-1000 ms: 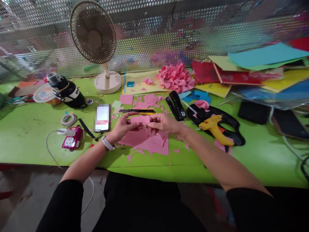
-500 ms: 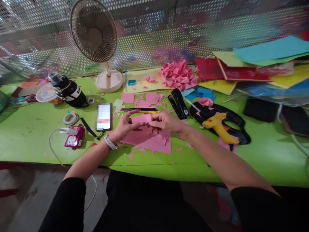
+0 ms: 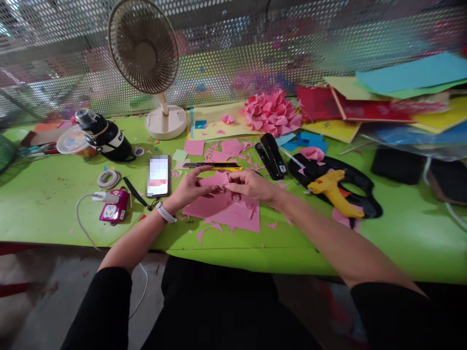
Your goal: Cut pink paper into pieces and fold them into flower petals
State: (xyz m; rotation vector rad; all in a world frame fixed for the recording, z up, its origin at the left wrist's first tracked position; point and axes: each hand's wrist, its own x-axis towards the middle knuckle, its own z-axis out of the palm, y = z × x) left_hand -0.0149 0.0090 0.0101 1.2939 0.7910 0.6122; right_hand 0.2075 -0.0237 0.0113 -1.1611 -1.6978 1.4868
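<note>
Between both hands is a small piece of pink paper, held over the table. My left hand grips its left side, thumb in front and index finger stretched along the back. My right hand pinches the paper's right edge between thumb and fingers. Below them lies a larger pink sheet with cut pieces on it. Just behind the hands rests a yellow and black utility knife. Pink scraps are scattered around, and a black stapler stands to the right.
On the right, a yellow glue gun lies across a black holder. A pink paper flower ball and stacked coloured paper sit at the back. To the left are a phone, tape roll, black bottle and fan.
The view has shifted very slightly. Both hands keep hold of the pink paper in nearly the same position, with only small finger movement.
</note>
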